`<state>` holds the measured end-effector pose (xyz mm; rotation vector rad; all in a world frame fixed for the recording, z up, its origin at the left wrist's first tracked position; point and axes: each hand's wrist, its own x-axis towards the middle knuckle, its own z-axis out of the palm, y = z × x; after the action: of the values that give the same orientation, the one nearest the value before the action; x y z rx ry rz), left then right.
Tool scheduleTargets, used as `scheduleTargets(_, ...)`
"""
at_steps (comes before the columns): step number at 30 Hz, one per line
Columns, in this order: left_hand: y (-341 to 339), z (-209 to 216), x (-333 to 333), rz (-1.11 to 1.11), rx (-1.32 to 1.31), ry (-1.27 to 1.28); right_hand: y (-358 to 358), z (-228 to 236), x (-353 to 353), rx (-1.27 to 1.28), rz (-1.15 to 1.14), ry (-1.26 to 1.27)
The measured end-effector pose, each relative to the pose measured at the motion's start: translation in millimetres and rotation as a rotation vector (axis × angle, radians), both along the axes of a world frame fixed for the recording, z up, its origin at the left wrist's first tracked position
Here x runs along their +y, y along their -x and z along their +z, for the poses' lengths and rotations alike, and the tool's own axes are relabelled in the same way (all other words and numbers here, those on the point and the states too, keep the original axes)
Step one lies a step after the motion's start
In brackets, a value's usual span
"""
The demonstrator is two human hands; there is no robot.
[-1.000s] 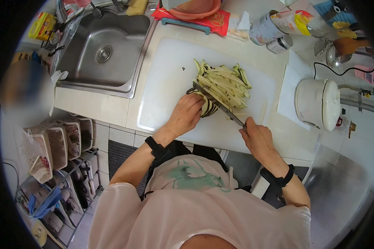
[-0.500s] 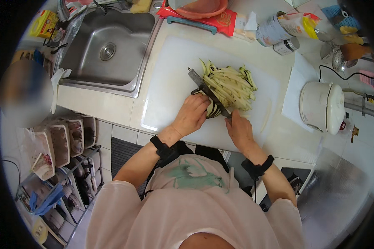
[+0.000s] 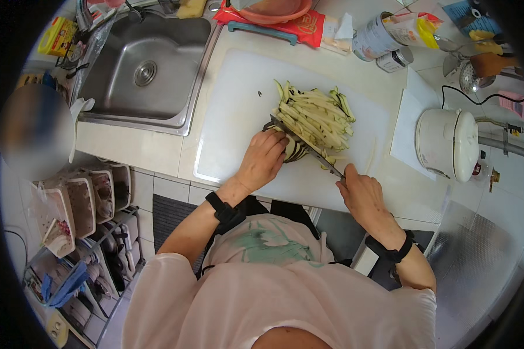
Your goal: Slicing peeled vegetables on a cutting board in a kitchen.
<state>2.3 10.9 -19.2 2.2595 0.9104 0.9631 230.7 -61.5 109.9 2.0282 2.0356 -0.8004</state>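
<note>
Curled fingers of the left hand (image 3: 264,155) hold down striped vegetable slices (image 3: 296,150) on the white cutting board (image 3: 230,116); the knife (image 3: 307,146) slants between them and a heap of pale strips (image 3: 317,116), its handle wrapped in the right hand (image 3: 362,195), a white pot (image 3: 439,145) farther right.

A knife (image 3: 308,148) slants between heaped pale-green strips (image 3: 317,119) and a dark-striped vegetable (image 3: 295,152), apparently sliced.
</note>
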Motion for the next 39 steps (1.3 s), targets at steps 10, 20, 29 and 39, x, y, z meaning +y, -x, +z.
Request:
scheduleTargets(10,-4,2,1,-0.022,-0.003,0.038,26,-80,14,0.076,-0.143,-0.068)
scheduleTargets(20,5,-2,-6,-0.008,-0.025,0.029,12,-24,7,0.109,-0.079,-0.078)
scheduleTargets(29,3,-6,-1,-0.03,0.013,0.036,12,-4,0,0.041,-0.042,0.048)
scheduleTargets(39,3,2,0,-0.051,0.02,0.058,35,-88,5,0.13,-0.18,-0.12)
